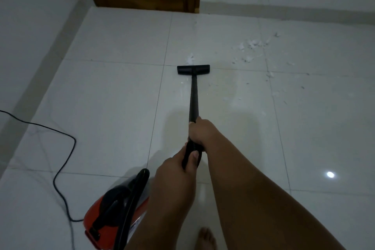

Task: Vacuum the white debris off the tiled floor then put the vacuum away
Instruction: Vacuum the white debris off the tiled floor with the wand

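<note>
Currently, I am gripping the black wand (192,95) with both hands. My right hand (199,133) is wrapping it farther forward for steering, and my left hand (176,170) is curling round the ribbed end for pushing. The nozzle (193,69) is lying flat on the tiled floor (113,107), just short of a white debris clump (190,59). The larger scatter (251,46) is lying to its right. The red vacuum body (113,209) is sitting near my left side, keeping the hose slack.
</note>
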